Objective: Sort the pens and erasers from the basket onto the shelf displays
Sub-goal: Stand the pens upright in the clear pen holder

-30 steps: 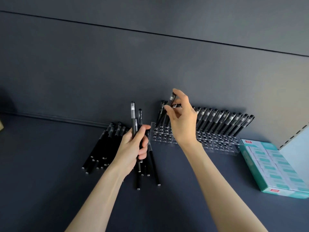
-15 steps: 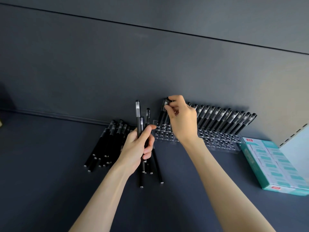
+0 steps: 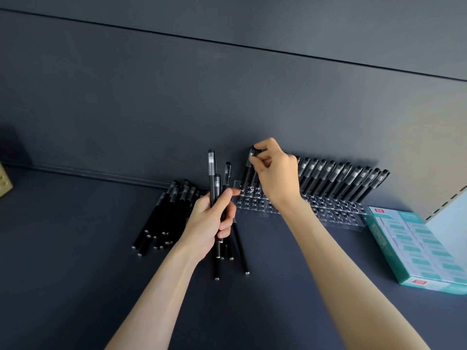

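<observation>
Right grip (image 3: 275, 173) pinching cap end of black pen (image 3: 249, 170), fingertips curled round top. Pen slanted, cap up toward back wall (image 3: 227, 97), lower end at left end of clear rack (image 3: 338, 210); seating in hole hard to make out. Right of grip, pen row (image 3: 341, 180) leans same way, nearest ones hidden behind grip. Left grip (image 3: 209, 223), below-left, curled round held pens (image 3: 211, 173), near upright, caps up. Beneath it, loose pens (image 3: 161, 218) lie on shelf (image 3: 75, 248), caps toward wall. Teal box (image 3: 417, 246) far right, cut off.

Single head-worn wide-angle view, looking forward and down, close over a dark shelf (image 3: 75, 248), facing its back wall (image 3: 177, 97)
</observation>
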Tool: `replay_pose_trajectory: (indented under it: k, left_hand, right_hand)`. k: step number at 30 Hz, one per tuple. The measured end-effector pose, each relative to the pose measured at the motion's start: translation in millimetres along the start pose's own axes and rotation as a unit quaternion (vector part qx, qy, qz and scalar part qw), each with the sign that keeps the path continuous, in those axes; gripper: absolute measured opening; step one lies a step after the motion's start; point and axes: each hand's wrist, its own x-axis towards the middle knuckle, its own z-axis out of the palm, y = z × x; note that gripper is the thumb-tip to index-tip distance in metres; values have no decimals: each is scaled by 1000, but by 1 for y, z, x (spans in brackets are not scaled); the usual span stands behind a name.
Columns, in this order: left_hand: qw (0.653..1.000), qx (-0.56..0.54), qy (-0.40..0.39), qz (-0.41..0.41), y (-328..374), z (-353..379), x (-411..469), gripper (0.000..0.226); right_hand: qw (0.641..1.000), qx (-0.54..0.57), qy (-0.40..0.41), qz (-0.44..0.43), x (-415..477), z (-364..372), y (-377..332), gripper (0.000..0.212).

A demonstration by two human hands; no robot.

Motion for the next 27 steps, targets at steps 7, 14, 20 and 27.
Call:
replay_pose_trajectory:
  k: [7, 14, 20, 27]
  left_hand:
    - [1000, 4, -2, 1, -2, 0, 1, 24]
    - [996, 15, -83, -15, -3, 5, -2, 33]
    - [993, 51, -104, -23, -3, 8, -5, 38]
    - [999, -16, 3, -30, -5, 5, 3, 28]
  right_hand:
    - [999, -15, 33, -5, -10, 0, 5, 15]
    - [952, 259, -102, 125, -38, -24, -11, 20]
    - [935, 320, -73, 135, -40, -32, -7, 23]
    - [946, 272, 161, 76, -17, -44, 1, 29]
